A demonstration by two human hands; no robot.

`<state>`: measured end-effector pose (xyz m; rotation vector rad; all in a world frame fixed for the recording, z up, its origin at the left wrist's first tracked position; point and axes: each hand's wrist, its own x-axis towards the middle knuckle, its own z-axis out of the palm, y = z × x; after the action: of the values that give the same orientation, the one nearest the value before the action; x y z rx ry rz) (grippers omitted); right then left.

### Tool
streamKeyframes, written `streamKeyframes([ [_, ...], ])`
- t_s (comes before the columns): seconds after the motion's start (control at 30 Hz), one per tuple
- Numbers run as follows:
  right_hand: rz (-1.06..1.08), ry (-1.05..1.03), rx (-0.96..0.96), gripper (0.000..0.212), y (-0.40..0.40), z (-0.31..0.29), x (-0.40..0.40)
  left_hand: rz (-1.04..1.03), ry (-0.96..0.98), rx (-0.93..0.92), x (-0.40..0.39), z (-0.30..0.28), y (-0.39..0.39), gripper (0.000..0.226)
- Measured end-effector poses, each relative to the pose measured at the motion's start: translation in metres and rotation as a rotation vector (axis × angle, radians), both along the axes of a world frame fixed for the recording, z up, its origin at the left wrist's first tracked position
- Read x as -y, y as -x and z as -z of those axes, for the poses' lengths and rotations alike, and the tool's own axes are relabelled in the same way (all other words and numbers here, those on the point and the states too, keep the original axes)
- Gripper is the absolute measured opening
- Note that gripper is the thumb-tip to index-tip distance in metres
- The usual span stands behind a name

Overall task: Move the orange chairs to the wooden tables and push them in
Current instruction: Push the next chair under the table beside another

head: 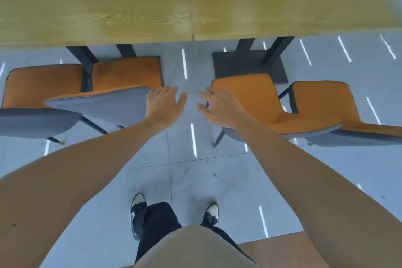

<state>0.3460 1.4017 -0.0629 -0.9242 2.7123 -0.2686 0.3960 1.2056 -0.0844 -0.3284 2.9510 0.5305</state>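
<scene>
Four orange chairs stand in a row along the near edge of the wooden worktop [195,2], two to the left and two to the right, with a gap of grey floor [191,180] between the pairs. Both hands reach forward into that gap, released and holding nothing. The left hand [163,104] has its fingers straight and spread, lying at the right end of the grey backrest of the inner left chair [121,85]; whether it touches is hard to tell. The right hand [219,106], fingers loosely spread, sits just beside the left edge of the inner right chair [256,98]. The outer left chair [41,85] and outer right chair [322,102] stand well apart from either hand. None of the seats is under the worktop. A dark base plate [239,63] lies by the right pair.
</scene>
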Motion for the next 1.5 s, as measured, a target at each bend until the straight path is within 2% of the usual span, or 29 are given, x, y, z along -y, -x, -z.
streamKeyframes([
  [0.1,0.111,0.019,-0.087,0.044,0.015,-0.017,-0.082,0.084,-0.025,0.014,-0.091,-0.012,0.020,0.063],
  [0.23,0.286,0.024,-0.190,0.048,0.028,-0.022,-0.183,0.186,-0.054,-0.016,-0.197,-0.027,0.041,0.052],
  [0.33,0.391,-0.017,-0.221,0.047,0.031,-0.016,-0.246,0.221,-0.102,-0.013,-0.261,-0.025,0.047,0.052],
  [0.47,0.534,-0.072,-0.184,0.048,0.037,0.011,-0.313,0.276,-0.166,0.061,-0.328,-0.007,0.046,0.058],
  [0.57,0.507,-0.167,-0.011,0.050,0.043,0.041,-0.348,0.315,-0.201,0.156,-0.362,0.024,0.039,0.055],
  [0.63,0.411,-0.163,0.067,0.037,0.047,0.061,-0.363,0.309,-0.172,0.174,-0.370,0.045,0.036,0.051],
  [0.7,0.350,-0.152,0.011,0.031,0.050,0.076,-0.375,0.258,-0.153,0.185,-0.370,0.063,0.044,0.059],
  [0.77,0.347,-0.091,-0.104,0.035,0.057,0.089,-0.382,0.230,-0.107,0.194,-0.369,0.073,0.059,0.067],
  [0.83,0.319,-0.022,-0.254,0.038,0.059,0.097,-0.385,0.256,-0.063,0.185,-0.371,0.074,0.067,0.065],
  [1.07,0.192,0.068,-0.380,0.039,0.093,0.111,-0.388,0.280,-0.001,0.202,-0.369,0.072,0.092,0.066],
  [1.33,0.195,0.012,-0.408,0.038,0.189,0.112,-0.384,0.219,0.039,0.099,-0.367,0.070,0.189,0.057],
  [1.5,0.266,-0.029,-0.328,0.040,0.242,0.106,-0.380,0.219,0.059,0.085,-0.368,0.072,0.249,0.061],
])
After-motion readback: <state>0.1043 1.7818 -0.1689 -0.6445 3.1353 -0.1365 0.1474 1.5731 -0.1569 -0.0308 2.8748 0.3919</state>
